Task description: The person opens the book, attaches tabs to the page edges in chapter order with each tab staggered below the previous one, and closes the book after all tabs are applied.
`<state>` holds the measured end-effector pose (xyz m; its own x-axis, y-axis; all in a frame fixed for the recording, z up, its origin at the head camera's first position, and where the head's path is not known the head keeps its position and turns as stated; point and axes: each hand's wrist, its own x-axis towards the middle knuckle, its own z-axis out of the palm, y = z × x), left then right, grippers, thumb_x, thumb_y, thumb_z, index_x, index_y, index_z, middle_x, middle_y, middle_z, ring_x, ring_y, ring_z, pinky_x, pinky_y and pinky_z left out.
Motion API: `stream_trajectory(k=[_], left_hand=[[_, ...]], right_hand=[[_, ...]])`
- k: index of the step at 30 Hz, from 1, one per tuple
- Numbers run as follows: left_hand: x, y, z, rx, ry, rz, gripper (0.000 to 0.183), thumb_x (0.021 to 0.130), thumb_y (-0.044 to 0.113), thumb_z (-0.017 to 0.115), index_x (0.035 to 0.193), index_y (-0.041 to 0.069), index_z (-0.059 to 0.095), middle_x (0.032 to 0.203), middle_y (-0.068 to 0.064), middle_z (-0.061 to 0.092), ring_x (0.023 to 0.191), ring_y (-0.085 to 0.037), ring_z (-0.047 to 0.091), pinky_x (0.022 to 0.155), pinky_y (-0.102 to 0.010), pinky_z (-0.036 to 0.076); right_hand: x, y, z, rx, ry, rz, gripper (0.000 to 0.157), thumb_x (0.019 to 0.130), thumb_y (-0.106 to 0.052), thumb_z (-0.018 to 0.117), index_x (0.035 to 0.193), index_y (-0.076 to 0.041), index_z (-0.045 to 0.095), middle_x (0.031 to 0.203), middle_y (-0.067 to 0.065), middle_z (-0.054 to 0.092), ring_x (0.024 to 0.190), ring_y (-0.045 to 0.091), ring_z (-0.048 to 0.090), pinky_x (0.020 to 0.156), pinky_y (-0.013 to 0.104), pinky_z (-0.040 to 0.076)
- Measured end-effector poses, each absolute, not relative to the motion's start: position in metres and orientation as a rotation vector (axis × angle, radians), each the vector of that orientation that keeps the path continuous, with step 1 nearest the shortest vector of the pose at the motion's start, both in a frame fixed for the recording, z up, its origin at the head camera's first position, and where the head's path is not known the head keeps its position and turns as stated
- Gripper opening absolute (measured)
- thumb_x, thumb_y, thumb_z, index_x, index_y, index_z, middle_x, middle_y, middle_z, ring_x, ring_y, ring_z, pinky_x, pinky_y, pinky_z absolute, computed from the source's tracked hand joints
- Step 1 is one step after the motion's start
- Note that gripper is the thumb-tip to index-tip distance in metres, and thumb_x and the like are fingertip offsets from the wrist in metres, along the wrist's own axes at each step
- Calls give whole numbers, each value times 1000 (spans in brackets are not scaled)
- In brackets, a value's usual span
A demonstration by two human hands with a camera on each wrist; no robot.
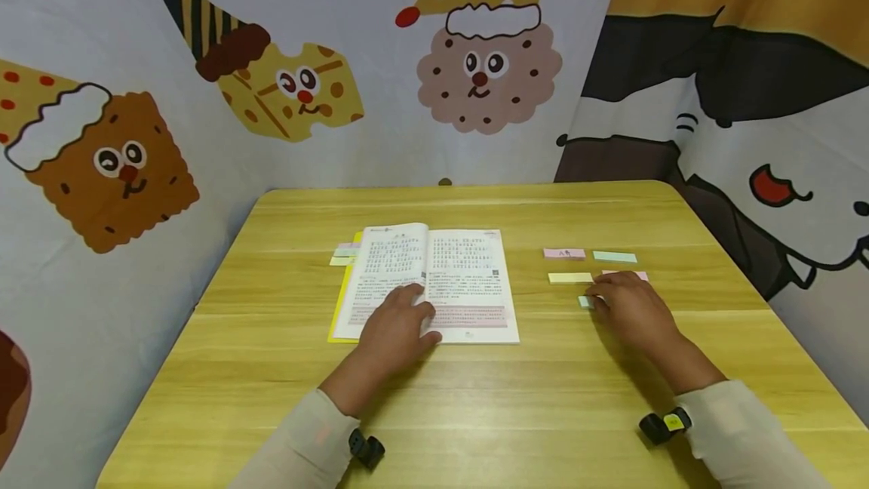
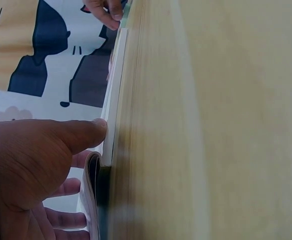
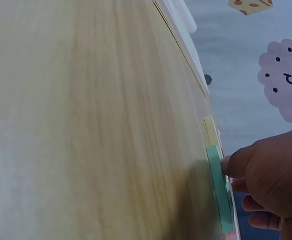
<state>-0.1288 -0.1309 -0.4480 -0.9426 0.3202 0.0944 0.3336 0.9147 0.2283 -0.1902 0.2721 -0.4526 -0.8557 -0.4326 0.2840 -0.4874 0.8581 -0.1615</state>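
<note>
An open book [image 1: 468, 270] with printed pages lies on the table. My left hand [image 1: 397, 327] rests across its lower middle, fingers straight and relaxed on the pages. In the left wrist view its thumb [image 2: 88, 132] presses near the book's edge, where a page curves up. To the right, my right hand [image 1: 634, 312] pinches at a light green sticky note pad [image 3: 219, 190] with thumb and forefinger. Only the left end of this pad shows in the head view; the hand hides the rest.
Beyond the right hand lie a pink pad [image 1: 563, 253], another green pad [image 1: 615, 256] and a yellow pad [image 1: 569, 278]. A second pink pad [image 1: 627, 275] is partly covered by the hand. Coloured tabs [image 1: 345, 253] stick out from the book's left side. A printed cloth hangs behind the table.
</note>
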Motion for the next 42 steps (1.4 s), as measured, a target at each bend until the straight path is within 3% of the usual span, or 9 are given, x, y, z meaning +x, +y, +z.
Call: stream_trajectory(k=[12, 20, 33, 42], left_hand=[[-128, -130, -447, -516, -2999, -394, 34, 88, 39, 81, 110, 14, 74, 143, -14, 54, 134, -37, 50, 100, -50, 49], [-128, -130, -446, -494, -3008, -394, 35, 88, 39, 80, 112, 15, 75, 143, -13, 54, 134, -35, 49, 99, -49, 50], [-129, -131, -446, -504, -3015, -375, 34, 89, 39, 80, 112, 14, 74, 143, -13, 55, 134, -35, 49, 102, -47, 48], [-129, -131, -447, -503, -3019, -378, 35, 89, 39, 80, 113, 15, 74, 144, -13, 54, 135, -36, 49, 104, -47, 47]], right_hand=[[-192, 271, -452, 653, -2812, 371, 12, 86, -5, 81, 96, -3, 75, 107, 19, 73, 111, 44, 60, 96, 62, 44], [-193, 270, -450, 635, -2883, 381, 8, 90, -6, 78, 96, -5, 73, 88, 6, 72, 87, 34, 66, 77, 54, 52], [-192, 269, -449, 663, -2949, 457, 5, 99, -3, 63, 102, 0, 66, 88, 9, 68, 86, 33, 66, 73, 51, 53], [-198, 252, -426, 651, -2941, 547, 8, 102, -8, 62, 106, -2, 65, 86, 4, 65, 68, 16, 54, 61, 37, 46]])
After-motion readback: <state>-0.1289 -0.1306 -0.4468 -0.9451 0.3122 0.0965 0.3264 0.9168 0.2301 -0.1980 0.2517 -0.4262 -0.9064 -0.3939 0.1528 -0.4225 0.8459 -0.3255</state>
